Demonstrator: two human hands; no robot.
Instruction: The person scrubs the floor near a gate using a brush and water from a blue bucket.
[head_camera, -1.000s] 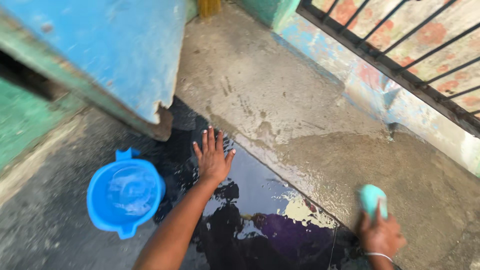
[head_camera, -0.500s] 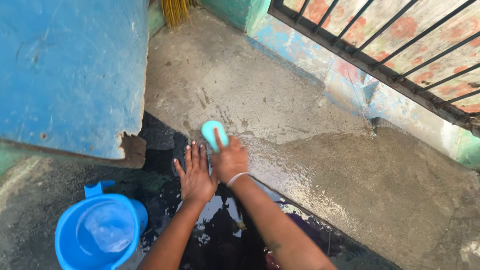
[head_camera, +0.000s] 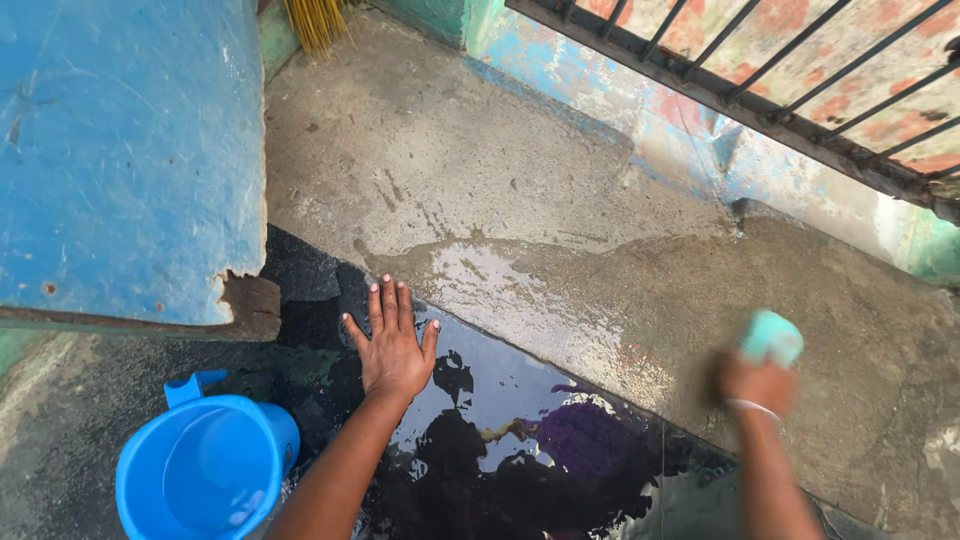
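Clenched around a teal scrubber (head_camera: 772, 337), the right hand (head_camera: 757, 385) is blurred at the right of the frame, pressing it onto the wet concrete step (head_camera: 560, 215). Just 1 end of the scrubber shows above the fingers. Left hand (head_camera: 391, 345) lies flat and spread, gripping nothing, on the glossy black floor (head_camera: 520, 400) at the centre, right beside the step's edge. A blue jug (head_camera: 205, 470) with water in it stands at the lower left, near the left forearm. At the upper left hangs a blue door (head_camera: 120, 150) with a rusted, broken lower corner; broom bristles (head_camera: 312, 20) show at the top edge, and a barred grille (head_camera: 760, 80) runs across the upper right.

Risks, as I judge them: the bracing palm sits on a wet, shiny surface and could slide under weight; the left elbow could knock the jug over; the jagged door corner is close to the left hand and could scrape it
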